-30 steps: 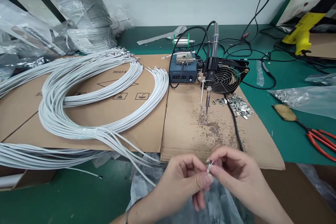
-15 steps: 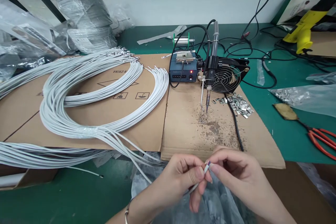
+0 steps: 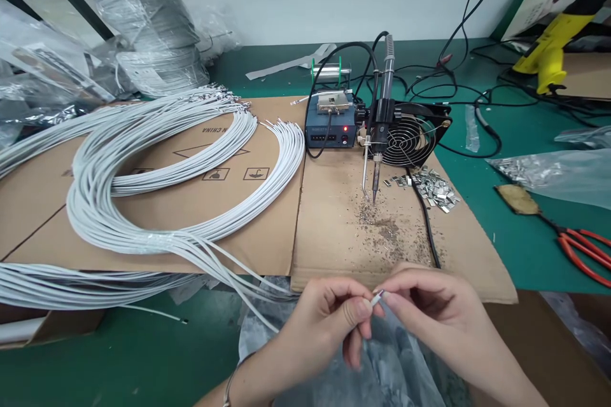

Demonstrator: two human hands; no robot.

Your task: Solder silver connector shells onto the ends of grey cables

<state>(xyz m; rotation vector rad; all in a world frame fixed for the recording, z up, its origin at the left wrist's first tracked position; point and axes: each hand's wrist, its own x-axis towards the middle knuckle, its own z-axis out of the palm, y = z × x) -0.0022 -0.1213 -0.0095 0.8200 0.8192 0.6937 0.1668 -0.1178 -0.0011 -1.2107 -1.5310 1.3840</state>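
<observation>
By the near edge of the cardboard (image 3: 324, 216), your left hand (image 3: 329, 317) pinches the cable end (image 3: 376, 299), tipped flatter than half a second ago, while your right hand's (image 3: 434, 306) fingers pinch its wire tips (image 3: 380, 293), apparently still shaping them.

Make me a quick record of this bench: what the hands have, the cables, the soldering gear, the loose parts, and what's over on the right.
Left hand: pinching a white cable near its end
Right hand: fingers closed at that cable's tip
Cable bundle: white, looped, mostly on cardboard
Soldering iron: mounted, tip down
Blue box: left of the iron, red light lit
Fan: black, round grille
Loose parts: small metal pieces, piled near the fan
Right side: red-handled tool, yellow tool
</observation>
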